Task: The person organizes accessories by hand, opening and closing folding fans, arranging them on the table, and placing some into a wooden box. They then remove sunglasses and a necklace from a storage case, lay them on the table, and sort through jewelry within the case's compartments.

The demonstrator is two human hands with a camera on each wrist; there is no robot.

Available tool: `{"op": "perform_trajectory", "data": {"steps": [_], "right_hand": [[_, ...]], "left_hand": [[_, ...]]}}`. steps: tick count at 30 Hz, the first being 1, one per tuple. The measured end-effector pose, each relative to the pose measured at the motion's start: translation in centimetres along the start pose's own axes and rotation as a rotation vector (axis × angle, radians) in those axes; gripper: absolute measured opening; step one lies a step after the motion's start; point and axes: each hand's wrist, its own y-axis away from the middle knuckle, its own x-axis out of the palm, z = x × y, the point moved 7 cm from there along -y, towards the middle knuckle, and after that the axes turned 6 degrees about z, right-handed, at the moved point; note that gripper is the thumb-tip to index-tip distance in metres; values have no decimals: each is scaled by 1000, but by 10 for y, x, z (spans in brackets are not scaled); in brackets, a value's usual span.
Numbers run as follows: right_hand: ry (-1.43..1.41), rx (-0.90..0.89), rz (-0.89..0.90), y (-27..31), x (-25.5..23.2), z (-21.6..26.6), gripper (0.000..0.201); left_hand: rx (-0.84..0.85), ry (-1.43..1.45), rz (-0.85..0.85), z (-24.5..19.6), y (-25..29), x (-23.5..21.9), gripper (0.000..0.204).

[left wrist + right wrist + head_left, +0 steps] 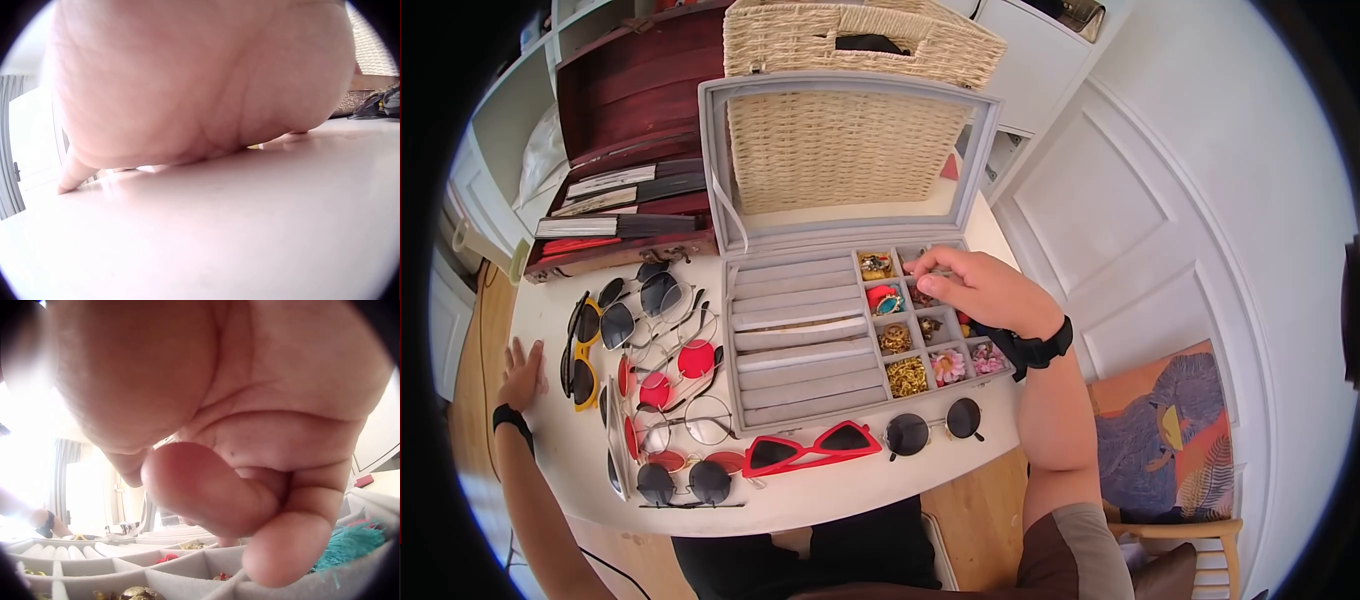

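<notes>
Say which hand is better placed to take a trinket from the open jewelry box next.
Probably the right hand: it is over the jewelry box, close to the red-and-turquoise trinket. The left hand rests on the white table, with the yellow-framed sunglasses between it and the box.

White table (825, 505) under sunglasses (772, 454), jewelry box (805, 388)
</notes>
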Motion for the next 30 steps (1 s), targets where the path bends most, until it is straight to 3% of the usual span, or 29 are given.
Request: {"op": "perform_trajectory", "data": {"steps": [4,6,10,12,16,18,21,28,30], "right_hand": [[39,-29,18,-2,4,-1,39],[98,-44,-43,-1,-1,-1,37],[87,-38,-247,5,-20,3,34],[148,87,-170,5,-21,-2,33],[164,51,-155,3,-18,-5,32],[168,52,-100,2,-13,-7,32],[153,-34,-163,2,-14,-6,35],[171,-28,-118,-1,-9,0,38],[184,54,-59,-1,-5,0,37]], "left_hand": [[13,-38,0,6,-9,8,53],[-127,333,-78,28,-29,17,62],[-39,183,-54,24,-27,17,69],[-44,278,-40,24,-27,16,95],[-26,172,-35,33,-41,26,79],[43,-36,-78,21,-32,21,52],[15,-18,26,7,-9,6,60],[17,10,-43,20,-34,19,52],[-99,295,-87,34,-40,23,60]]}}
